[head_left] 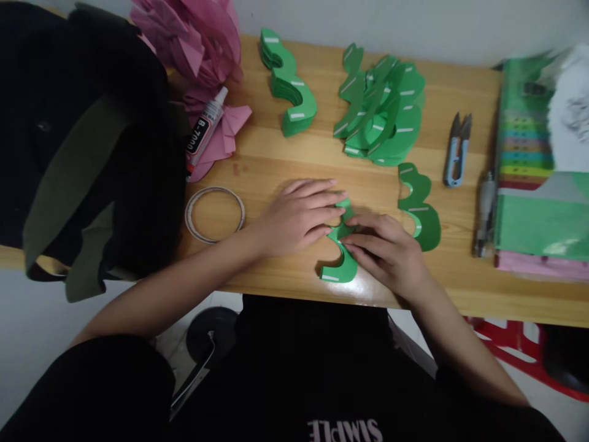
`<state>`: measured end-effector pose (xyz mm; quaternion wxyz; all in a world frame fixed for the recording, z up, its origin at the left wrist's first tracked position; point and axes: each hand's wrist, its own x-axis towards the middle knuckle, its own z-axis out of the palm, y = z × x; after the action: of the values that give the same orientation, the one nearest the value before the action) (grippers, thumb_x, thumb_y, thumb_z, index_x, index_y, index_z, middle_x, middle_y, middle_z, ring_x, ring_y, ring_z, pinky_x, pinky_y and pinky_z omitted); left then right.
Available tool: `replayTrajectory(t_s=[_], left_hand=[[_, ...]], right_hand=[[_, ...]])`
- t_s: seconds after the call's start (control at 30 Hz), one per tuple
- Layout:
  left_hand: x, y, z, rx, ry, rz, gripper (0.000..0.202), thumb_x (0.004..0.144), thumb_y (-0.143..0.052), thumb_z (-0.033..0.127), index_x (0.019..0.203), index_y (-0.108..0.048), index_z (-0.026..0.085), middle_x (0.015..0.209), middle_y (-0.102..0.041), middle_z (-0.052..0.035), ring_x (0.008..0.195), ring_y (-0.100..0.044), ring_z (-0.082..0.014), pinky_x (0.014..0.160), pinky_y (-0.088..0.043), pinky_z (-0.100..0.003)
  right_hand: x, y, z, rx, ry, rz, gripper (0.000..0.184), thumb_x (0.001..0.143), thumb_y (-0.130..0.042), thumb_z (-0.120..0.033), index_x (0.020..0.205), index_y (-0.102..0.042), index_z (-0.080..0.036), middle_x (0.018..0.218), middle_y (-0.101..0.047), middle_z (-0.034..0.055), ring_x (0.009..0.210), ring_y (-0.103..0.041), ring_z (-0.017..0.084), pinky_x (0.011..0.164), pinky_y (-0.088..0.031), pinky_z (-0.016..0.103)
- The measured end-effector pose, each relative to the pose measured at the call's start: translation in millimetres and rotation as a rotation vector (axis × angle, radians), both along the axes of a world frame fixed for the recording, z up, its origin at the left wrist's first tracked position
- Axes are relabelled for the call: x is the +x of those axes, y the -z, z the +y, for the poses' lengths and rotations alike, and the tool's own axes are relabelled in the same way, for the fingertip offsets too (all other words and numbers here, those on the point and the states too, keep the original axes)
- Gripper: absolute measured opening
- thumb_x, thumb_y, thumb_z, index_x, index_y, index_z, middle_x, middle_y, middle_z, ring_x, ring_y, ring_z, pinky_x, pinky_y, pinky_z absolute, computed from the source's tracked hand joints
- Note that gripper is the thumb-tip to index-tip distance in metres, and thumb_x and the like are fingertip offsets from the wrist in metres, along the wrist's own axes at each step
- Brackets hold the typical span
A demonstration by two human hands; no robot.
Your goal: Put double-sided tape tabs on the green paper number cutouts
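A wavy green paper cutout (346, 270) lies on the wooden table in front of me, with a white strip across its lower end. My left hand (299, 215) rests flat with fingers stretched, their tips over the cutout's upper left part. From the right, my right hand (391, 248) has its thumb and fingers pinched at the cutout's middle, covering part of it. A second green cutout (426, 224) with pale strips lies just beyond my right hand. Farther back are a neat stack of green cutouts (294, 92) and a looser pile (396, 116).
At left are a tape ring (188, 216), a B-7000 glue tube (202, 136), crumpled pink paper (207, 43) and a dark bag (92, 153). Blue thread snips (455, 156), a pen (485, 209) and a green packet (538, 227) lie at right. A wall bounds the table behind.
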<state>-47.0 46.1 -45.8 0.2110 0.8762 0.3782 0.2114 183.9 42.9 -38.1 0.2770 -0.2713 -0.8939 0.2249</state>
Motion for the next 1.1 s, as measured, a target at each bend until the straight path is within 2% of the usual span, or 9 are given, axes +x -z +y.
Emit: replayTrajectory(t_s=[0.23, 0.3, 0.57, 0.77, 0.97, 1.1], left_hand=[[-0.8, -0.3, 0.3, -0.02, -0.001, -0.003, 0.032, 0.092, -0.054, 0.027, 0.122, -0.062, 0.022, 0.137, -0.057, -0.0066, 0.135, -0.043, -0.0267, 0.107, -0.034, -0.047], [-0.9, -0.4, 0.3, -0.02, -0.002, -0.003, 0.032, 0.092, -0.054, 0.027, 0.122, -0.062, 0.022, 0.137, -0.058, -0.0065, 0.135, -0.043, -0.0266, 0.107, -0.034, -0.047], [-1.0, -0.3, 0.9, 0.012, 0.004, 0.009, 0.03, 0.092, -0.053, 0.028, 0.12, -0.063, 0.02, 0.136, -0.059, -0.0074, 0.134, -0.044, -0.0269, 0.105, -0.036, -0.046], [-0.6, -0.6, 0.4, 0.007, -0.001, 0.015, 0.031, 0.092, -0.054, 0.027, 0.12, -0.063, 0.019, 0.136, -0.058, -0.007, 0.135, -0.043, -0.0263, 0.106, -0.035, -0.045], [-0.6, -1.2, 1.0, -0.018, 0.0, 0.001, 0.031, 0.091, -0.055, 0.026, 0.121, -0.062, 0.021, 0.137, -0.058, -0.0069, 0.135, -0.043, -0.0265, 0.107, -0.034, -0.047], [-0.7, -1.7, 0.7, -0.042, -0.003, -0.002, 0.032, 0.091, -0.055, 0.027, 0.122, -0.062, 0.023, 0.137, -0.057, -0.0063, 0.136, -0.042, -0.0263, 0.107, -0.033, -0.047]], right_hand=[[-0.7, 1.1, -1.9, 0.047, 0.014, -0.065, 0.026, 0.088, -0.059, -0.017, 0.113, -0.065, -0.021, 0.106, -0.063, 0.0096, 0.095, -0.062, 0.022, 0.077, -0.054, 0.037], [-0.6, 1.0, -1.4, 0.041, 0.008, -0.053, 0.024, 0.087, -0.06, -0.017, 0.11, -0.065, -0.022, 0.107, -0.063, 0.009, 0.097, -0.062, 0.022, 0.078, -0.054, 0.037], [1.5, -0.9, 0.5, -0.027, -0.032, -0.008, 0.007, 0.083, -0.064, -0.016, 0.089, -0.064, -0.019, 0.108, -0.062, 0.011, 0.082, -0.062, 0.018, 0.074, -0.054, 0.038], [1.0, 0.8, 1.0, -0.052, -0.02, 0.015, 0.012, 0.084, -0.064, -0.017, 0.095, -0.067, -0.02, 0.107, -0.061, 0.0097, 0.094, -0.062, 0.022, 0.077, -0.054, 0.038], [1.1, 0.5, 1.1, -0.076, -0.028, 0.017, 0.008, 0.084, -0.063, -0.017, 0.09, -0.066, -0.021, 0.108, -0.061, 0.009, 0.08, -0.062, 0.017, 0.072, -0.055, 0.038], [0.2, -0.5, 1.0, -0.067, -0.025, 0.023, 0.011, 0.084, -0.063, -0.016, 0.092, -0.068, -0.022, 0.107, -0.062, 0.0079, 0.081, -0.062, 0.017, 0.072, -0.055, 0.037]])
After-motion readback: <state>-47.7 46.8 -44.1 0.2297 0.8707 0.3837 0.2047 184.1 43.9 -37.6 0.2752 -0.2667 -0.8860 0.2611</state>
